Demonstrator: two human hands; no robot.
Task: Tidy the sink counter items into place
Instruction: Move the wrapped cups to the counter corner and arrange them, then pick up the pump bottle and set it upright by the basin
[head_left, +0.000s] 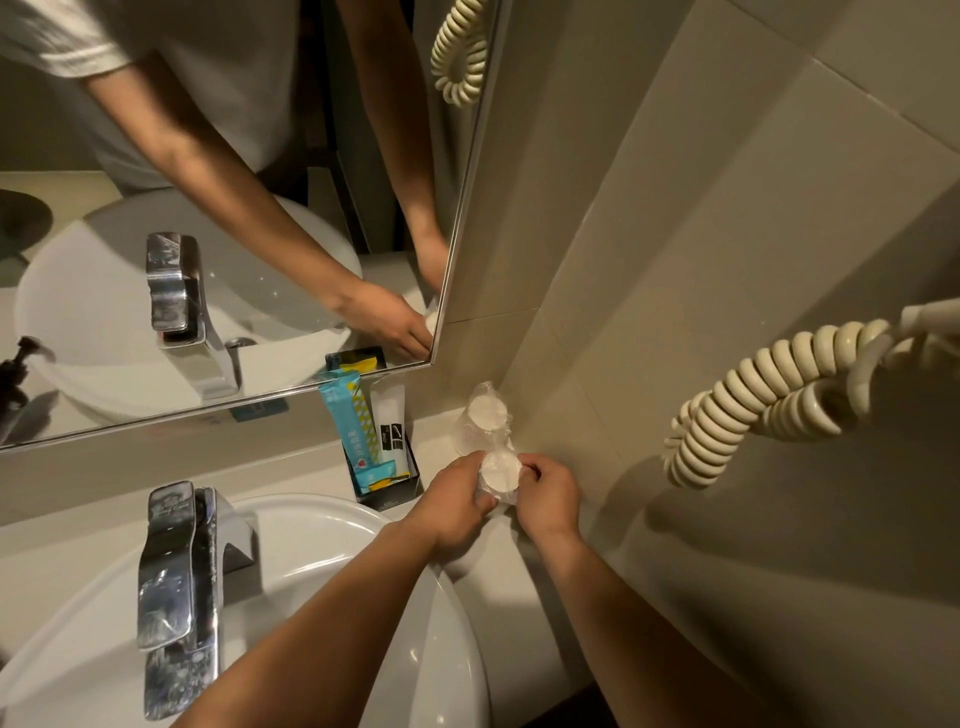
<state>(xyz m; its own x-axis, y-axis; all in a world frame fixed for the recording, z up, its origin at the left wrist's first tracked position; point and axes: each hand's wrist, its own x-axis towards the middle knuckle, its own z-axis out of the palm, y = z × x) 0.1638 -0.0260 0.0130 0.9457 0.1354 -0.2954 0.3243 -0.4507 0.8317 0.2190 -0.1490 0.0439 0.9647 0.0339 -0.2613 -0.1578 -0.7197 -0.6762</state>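
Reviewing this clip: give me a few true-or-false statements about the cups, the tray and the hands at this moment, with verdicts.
1. Both hands hold one wrapped cup. True: left hand and right hand grip it from either side.
2. The second wrapped cup lies in the sink basin. False: it stands on the counter, in the corner by the wall.
3. The black tray holds packaged toiletries. True.
4. The coiled cord hangs over the faucet. False: it hangs by the right wall.

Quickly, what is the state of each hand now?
Left hand: closed on the wrapped cup.
Right hand: closed on the same cup.
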